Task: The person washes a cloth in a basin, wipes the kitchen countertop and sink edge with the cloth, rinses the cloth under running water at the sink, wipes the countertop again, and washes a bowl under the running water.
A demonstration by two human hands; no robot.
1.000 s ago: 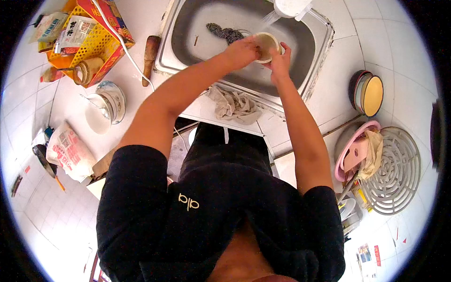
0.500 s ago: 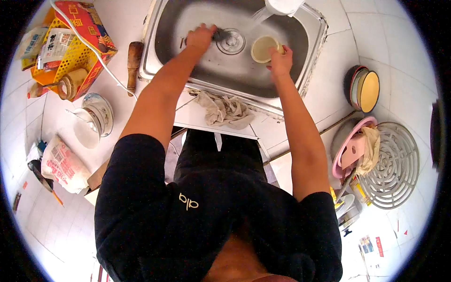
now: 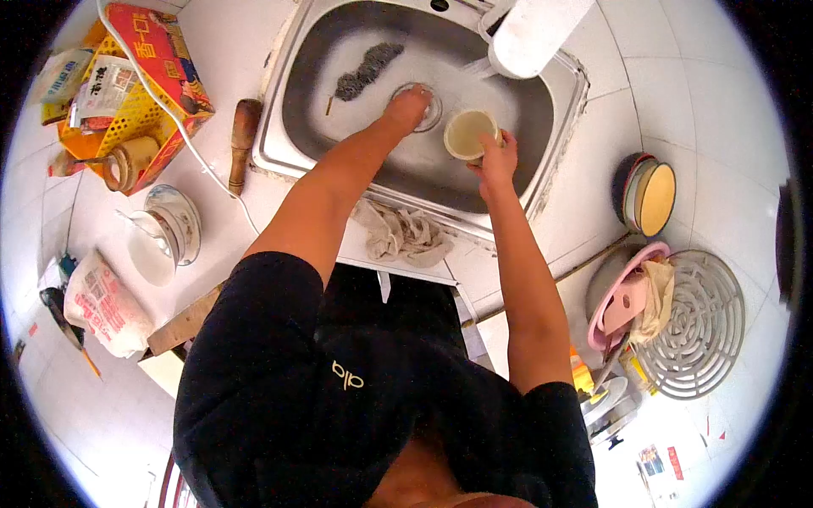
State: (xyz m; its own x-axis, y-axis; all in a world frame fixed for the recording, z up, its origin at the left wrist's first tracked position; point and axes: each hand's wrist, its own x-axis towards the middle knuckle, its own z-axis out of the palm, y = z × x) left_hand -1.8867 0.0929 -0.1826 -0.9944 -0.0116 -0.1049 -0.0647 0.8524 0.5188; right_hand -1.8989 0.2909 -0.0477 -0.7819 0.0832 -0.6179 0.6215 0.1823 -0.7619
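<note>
My left hand reaches down over the round drain in the steel sink. Its fingertips are at the drain and partly hidden, so I cannot tell whether they grip anything. A dark grey, stringy scouring pad lies on the sink floor to the left, apart from that hand. Close by is a short thin brown stick. My right hand is closed on the side of a pale yellowish cup, held tilted inside the sink with its opening facing me.
Beside the drain, a white faucet reaches over the sink. A crumpled rag lies along the front edge. Left are a wooden-handled tool, a yellow basket and stacked dishes; right, stacked bowls and a pink basin.
My left hand has left the scouring pad and moved right to the drain. The pad now lies fully in sight. My right hand still holds the cup. The whole view has shifted slightly.
</note>
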